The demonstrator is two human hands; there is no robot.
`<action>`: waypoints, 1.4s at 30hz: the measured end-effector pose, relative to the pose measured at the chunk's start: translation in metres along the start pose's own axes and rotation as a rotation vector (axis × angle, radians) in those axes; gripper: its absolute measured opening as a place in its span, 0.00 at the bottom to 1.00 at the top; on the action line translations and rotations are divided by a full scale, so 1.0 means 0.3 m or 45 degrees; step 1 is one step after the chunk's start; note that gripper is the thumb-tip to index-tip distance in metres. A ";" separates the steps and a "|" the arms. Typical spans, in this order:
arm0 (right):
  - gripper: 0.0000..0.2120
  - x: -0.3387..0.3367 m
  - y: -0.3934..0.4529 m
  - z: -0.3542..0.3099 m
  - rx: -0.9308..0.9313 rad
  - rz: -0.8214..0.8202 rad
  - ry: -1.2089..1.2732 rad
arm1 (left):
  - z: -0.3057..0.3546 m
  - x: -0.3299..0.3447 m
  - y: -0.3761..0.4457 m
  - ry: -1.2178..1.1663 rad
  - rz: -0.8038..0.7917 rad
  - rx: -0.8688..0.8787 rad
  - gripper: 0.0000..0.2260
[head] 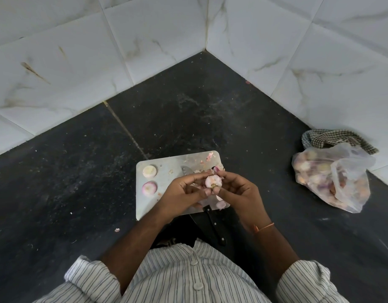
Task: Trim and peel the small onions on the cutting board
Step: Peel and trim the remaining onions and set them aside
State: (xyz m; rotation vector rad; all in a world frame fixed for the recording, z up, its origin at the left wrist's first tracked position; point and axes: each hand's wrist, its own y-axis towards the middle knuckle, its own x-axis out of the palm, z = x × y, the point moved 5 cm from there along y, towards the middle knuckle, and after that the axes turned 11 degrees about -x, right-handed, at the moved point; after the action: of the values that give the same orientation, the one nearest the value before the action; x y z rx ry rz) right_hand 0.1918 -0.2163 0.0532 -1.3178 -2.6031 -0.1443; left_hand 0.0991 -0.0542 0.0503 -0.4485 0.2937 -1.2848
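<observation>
Onion in hand (213, 181): small, pale pink and white, mostly bare of dry skin; its root end faces the camera as a brownish stub. It is held above the near right part of the cutting board, between both hands.
Left hand (184, 193): fingers curled round the onion's left side, thumb tip near the root end.
Right hand (236, 191): fingers curled round the onion's right side, thumb pressed by the root stub; a thin orange band sits on the wrist.
Peeled onions (149, 171): two lie on the board's left side, one behind the other, cut faces up; the far one is creamy white, the near one pink-rimmed.
Cutting board (164, 162): pale grey, rounded corners, flat on the dark counter; pink skin scraps are scattered at its far right corner and under the hands.
Knife (215, 226): black handle juts off the board's near edge; the blade tip shows beyond the left fingers.
Plastic bag (332, 182): clear, full of unpeeled onions, well apart to the right.
Checked cloth (332, 139): bunched behind the bag, against the tiled wall.
</observation>
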 end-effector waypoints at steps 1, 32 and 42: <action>0.21 0.004 -0.001 0.003 0.022 0.012 0.038 | -0.003 -0.006 0.002 -0.021 0.039 0.012 0.19; 0.23 0.004 0.013 -0.025 0.163 -0.101 0.085 | 0.013 -0.001 0.018 0.095 -0.039 -0.015 0.13; 0.24 -0.005 0.019 -0.026 0.135 -0.133 0.058 | 0.012 -0.002 0.022 0.055 -0.022 0.025 0.12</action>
State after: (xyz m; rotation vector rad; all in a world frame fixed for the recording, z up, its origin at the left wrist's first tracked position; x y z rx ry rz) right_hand 0.1984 -0.2156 0.0604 -1.1310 -2.6029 -0.0519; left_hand 0.1062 -0.0516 0.0501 -0.4076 0.3133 -1.3139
